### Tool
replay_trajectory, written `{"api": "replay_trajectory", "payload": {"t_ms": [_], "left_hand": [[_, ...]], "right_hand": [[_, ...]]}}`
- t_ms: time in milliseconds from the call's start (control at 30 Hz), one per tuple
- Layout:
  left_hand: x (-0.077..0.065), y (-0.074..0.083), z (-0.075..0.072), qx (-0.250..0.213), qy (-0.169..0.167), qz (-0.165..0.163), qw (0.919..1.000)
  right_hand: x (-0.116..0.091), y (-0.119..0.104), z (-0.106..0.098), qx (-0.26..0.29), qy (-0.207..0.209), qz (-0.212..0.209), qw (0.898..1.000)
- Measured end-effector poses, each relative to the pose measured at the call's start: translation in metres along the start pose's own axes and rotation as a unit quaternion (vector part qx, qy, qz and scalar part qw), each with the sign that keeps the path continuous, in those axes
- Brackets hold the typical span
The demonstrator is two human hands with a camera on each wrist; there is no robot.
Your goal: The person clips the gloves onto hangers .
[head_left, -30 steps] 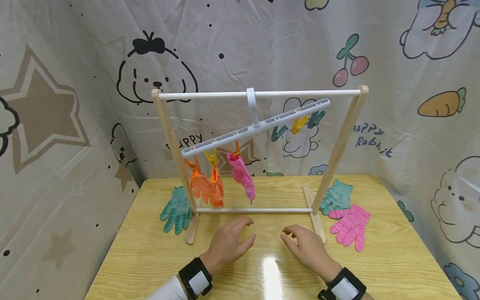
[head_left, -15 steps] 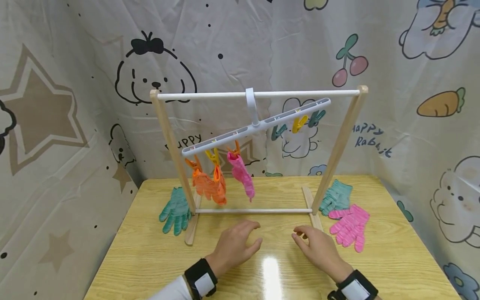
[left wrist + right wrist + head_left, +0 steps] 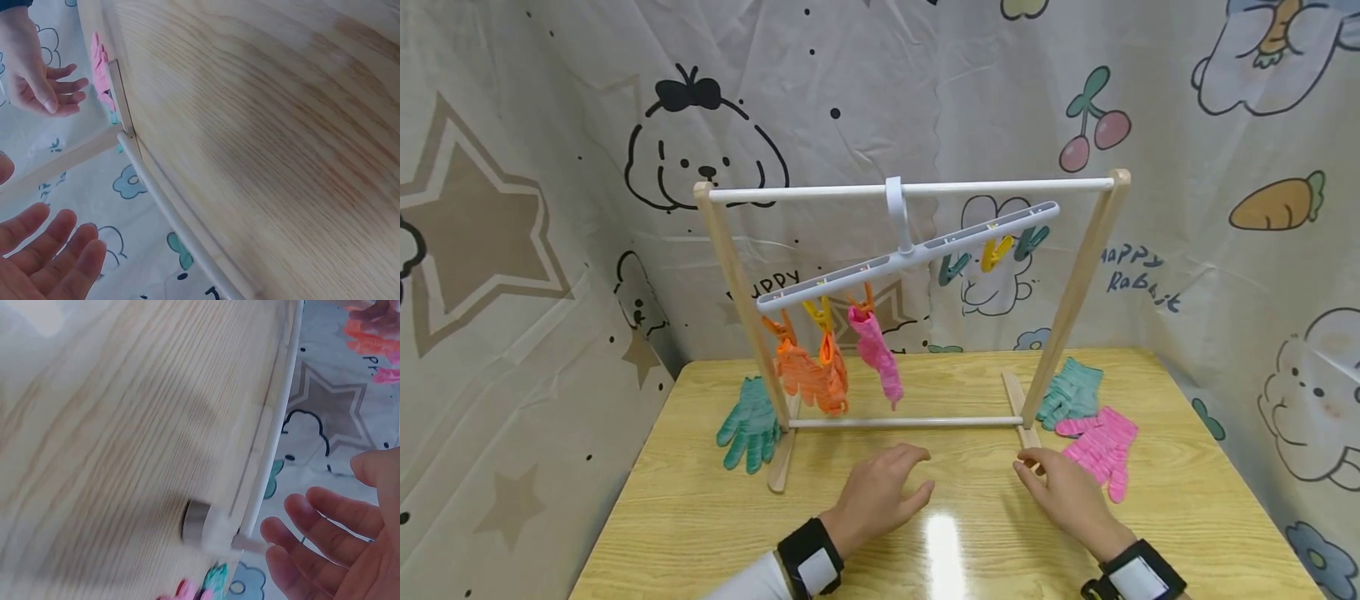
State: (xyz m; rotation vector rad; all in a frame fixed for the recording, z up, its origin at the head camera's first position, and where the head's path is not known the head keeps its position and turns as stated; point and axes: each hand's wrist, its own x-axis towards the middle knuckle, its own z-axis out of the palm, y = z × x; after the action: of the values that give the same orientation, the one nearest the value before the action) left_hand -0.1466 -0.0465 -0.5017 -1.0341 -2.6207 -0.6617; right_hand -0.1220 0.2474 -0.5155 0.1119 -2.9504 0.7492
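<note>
My left hand (image 3: 880, 492) hovers over the table with fingers relaxed and nothing in them. My right hand (image 3: 1075, 504), also holding nothing, is nearest the pink glove (image 3: 1105, 450) on the table and partly covers it in the head view. That glove overlaps a teal glove (image 3: 1071, 390) at the right. Another teal glove (image 3: 751, 425) lies at the left. On the tilted grey hanger (image 3: 850, 273), orange gloves (image 3: 805, 373), one or two I cannot tell, hang from an orange and a yellow clip. Beside them a pink glove (image 3: 877, 354) hangs from an orange clip (image 3: 865, 298).
A wooden rack with a white top rod (image 3: 805, 193) bears the hanger and stands across the table (image 3: 700, 533). Its lower rod (image 3: 910, 422) crosses just beyond the hands. Two teal clips and a yellow clip (image 3: 995, 252) hang bare on the hanger's right half.
My right hand has moved right, reaching the near edge of the pink glove in the head view. The left hand has shifted slightly right. The hung gloves sway a little.
</note>
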Motion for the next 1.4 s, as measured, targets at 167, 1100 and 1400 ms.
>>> {"api": "replay_trajectory", "payload": {"t_ms": [167, 1100, 1400], "left_hand": [[0.001, 0.004, 0.004, 0.002, -0.004, 0.003, 1.0000], [0.009, 0.023, 0.010, 0.042, -0.014, 0.054, 0.9975], [0.012, 0.026, 0.014, 0.054, -0.025, 0.064, 0.9962]], "right_hand": [[-0.001, 0.014, -0.008, -0.010, 0.005, 0.011, 1.000], [0.024, 0.097, -0.040, -0.089, -0.019, 0.144, 0.985], [0.020, 0.107, -0.034, -0.093, -0.042, 0.163, 0.981]]}}
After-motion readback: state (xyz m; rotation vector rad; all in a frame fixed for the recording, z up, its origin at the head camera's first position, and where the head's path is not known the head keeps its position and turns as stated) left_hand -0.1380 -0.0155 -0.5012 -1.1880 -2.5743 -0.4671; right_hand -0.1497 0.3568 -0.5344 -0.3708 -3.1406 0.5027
